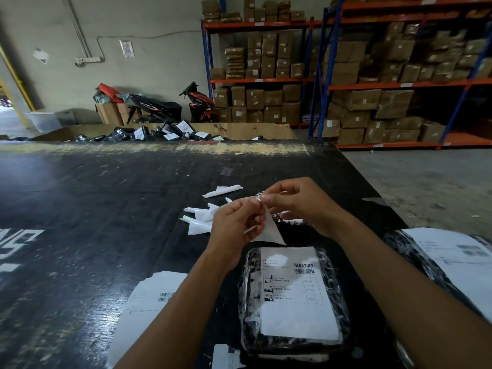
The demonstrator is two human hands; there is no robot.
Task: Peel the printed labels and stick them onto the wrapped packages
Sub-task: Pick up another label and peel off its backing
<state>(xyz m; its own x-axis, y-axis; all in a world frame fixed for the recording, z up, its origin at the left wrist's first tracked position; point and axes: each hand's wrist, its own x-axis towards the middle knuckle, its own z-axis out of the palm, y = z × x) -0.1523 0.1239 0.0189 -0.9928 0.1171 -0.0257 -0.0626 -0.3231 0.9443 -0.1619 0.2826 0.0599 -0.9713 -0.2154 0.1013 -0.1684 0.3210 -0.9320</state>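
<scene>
A black wrapped package (294, 296) lies on the dark table in front of me, with a white printed label (298, 310) on its top. Above it, both hands hold a white paper sheet (270, 230) that hangs down in a point. My left hand (234, 227) pinches its lower edge and my right hand (300, 203) pinches its top corner. A second wrapped package (450, 265) with a label on it sits at the right edge. A stack of printed labels (149, 302) lies on the table under my left forearm.
Several crumpled white backing strips (202, 217) lie on the table (80, 209) beyond my hands. A cardboard bin (239, 130) with several labelled black packages stands past the far edge. Shelves of brown boxes (372, 97) and a parked scooter (199, 103) fill the background.
</scene>
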